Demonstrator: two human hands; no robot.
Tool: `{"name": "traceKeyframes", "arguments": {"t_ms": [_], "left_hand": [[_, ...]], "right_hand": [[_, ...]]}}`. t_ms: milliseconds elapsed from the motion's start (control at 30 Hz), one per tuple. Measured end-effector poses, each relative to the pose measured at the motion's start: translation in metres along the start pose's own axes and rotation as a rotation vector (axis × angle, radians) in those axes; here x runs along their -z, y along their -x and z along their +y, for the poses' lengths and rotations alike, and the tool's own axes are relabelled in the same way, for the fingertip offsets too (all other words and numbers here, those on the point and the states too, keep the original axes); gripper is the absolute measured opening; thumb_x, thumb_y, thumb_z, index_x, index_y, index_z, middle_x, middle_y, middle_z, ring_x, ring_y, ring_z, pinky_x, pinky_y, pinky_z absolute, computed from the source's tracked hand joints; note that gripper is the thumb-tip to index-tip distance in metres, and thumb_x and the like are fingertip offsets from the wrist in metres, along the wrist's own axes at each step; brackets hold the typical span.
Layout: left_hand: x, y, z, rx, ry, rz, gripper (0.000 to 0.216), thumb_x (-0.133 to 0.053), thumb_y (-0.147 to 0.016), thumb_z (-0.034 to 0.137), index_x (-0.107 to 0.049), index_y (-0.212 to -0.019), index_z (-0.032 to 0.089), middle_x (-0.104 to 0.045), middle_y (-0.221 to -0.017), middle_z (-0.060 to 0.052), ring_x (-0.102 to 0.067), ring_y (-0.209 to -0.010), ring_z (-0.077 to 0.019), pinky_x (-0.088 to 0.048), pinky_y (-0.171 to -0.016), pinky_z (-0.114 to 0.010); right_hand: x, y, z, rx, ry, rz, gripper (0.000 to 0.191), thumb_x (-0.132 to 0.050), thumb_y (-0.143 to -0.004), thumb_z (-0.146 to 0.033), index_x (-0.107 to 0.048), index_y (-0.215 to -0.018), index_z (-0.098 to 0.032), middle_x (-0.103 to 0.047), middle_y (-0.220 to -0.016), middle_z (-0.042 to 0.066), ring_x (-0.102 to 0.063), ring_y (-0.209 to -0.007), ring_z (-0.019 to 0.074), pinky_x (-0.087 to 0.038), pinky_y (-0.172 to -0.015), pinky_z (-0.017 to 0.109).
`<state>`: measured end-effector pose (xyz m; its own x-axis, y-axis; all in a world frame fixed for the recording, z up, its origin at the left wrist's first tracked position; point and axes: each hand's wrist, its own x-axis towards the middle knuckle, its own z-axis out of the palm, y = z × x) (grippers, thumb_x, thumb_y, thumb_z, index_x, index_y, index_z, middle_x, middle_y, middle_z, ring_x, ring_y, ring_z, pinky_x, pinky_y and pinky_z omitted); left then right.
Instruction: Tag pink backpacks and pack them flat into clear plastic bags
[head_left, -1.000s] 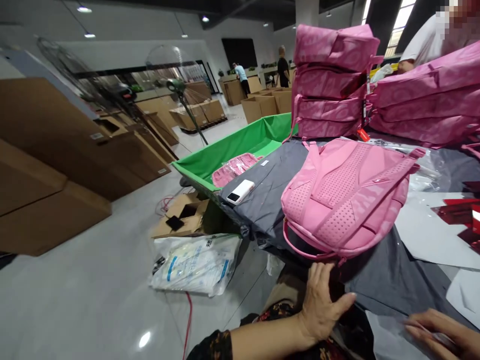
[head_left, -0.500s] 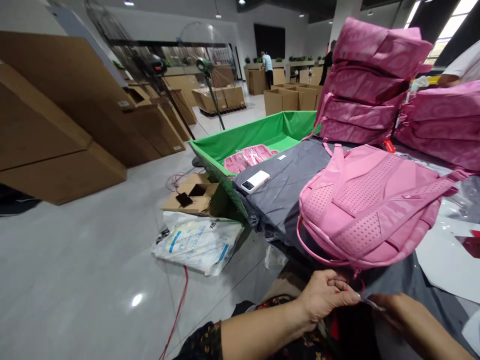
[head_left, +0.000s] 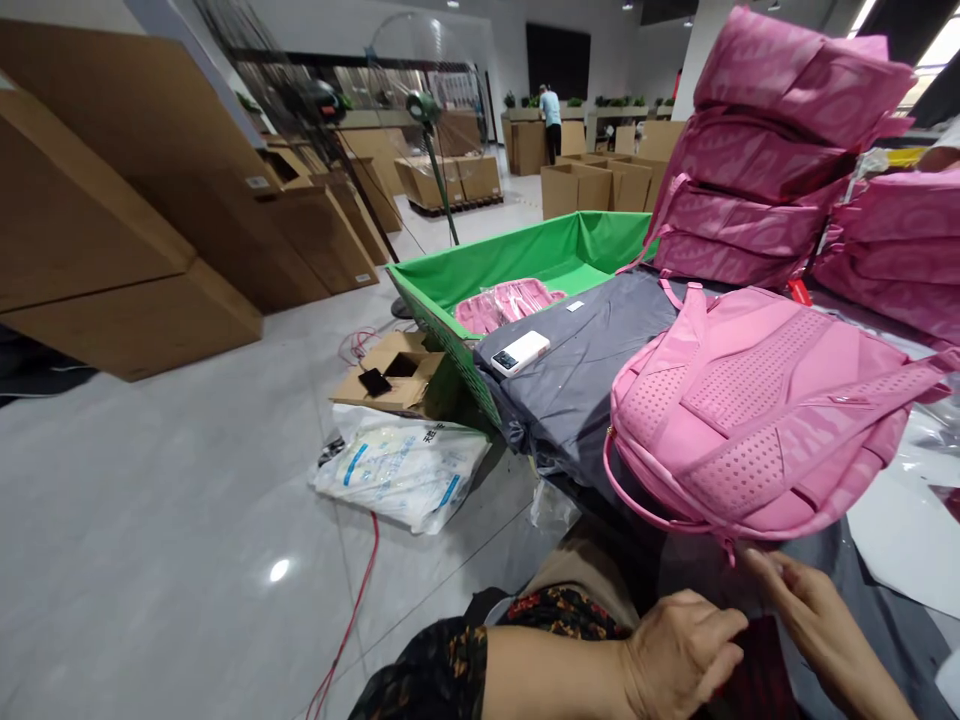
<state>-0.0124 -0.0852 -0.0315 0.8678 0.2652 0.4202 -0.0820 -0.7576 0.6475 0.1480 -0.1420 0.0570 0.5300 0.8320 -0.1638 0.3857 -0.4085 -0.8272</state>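
Grey floor [head_left: 187, 560] bears a plastic bag [head_left: 397, 475] (lettering [head_left: 431, 436] unreadable); curled hands [head_left: 686, 645] [head_left: 810, 605], grip unclear, are near a backpack [head_left: 750, 420].

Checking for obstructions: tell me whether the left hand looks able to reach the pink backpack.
Probably yes: the left hand is near the backpack, nothing solid visibly between them; the right hand is off to the side.

A glossy grey floor [head_left: 187, 500] meets a pale wall [head_left: 619, 60] — bright window [head_left: 931, 70] far right.
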Motion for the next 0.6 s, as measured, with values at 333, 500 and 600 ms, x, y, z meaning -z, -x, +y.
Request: {"name": "traceKeyframes", "arguments": {"t_ms": [333,500,600], "left_hand": [[0.028,0.006,-0.008,0.473,0.426,0.489,0.037,-0.067,-0.087,0.028,-0.063,-0.123,0.019,-0.063,-0.115,-0.009,-0.062,-0.107,-0.0222,-0.052,-0.098,-0.038],[0.018,-0.013,0.0,0.653,0.703,0.48,0.043,-0.074,-0.075,0.022,-0.067,-0.117,0.018,-0.07,-0.115,-0.01,-0.066,-0.108,-0.0249,-0.054,-0.096,-0.036],[0.019,-0.026,0.007,0.673,0.821,0.451,0.04,-0.072,-0.076,0.025,-0.072,-0.115,0.015,-0.076,-0.107,-0.01,-0.069,-0.098,-0.0247,-0.054,-0.09,-0.035]], "right_hand": [[-0.007,-0.008,0.018,-0.024,0.167,0.034,0.045,-0.064,-0.063,-0.063,-0.071,-0.065,-0.018,-0.07,-0.06,0.007,-0.066,-0.056,0.0245,-0.048,-0.049,0.028],[-0.002,-0.011,-0.003,-0.005,0.245,0.055,0.042,-0.055,-0.059,-0.062,-0.063,-0.051,-0.022,-0.062,-0.049,0.005,-0.061,-0.047,0.0231,-0.041,-0.041,0.028],[-0.001,-0.012,0.0,0.009,0.265,0.023,0.042,-0.055,-0.06,-0.06,-0.067,-0.057,-0.02,-0.065,-0.054,0.005,-0.065,-0.053,0.0243,-0.045,-0.045,0.027]]}}
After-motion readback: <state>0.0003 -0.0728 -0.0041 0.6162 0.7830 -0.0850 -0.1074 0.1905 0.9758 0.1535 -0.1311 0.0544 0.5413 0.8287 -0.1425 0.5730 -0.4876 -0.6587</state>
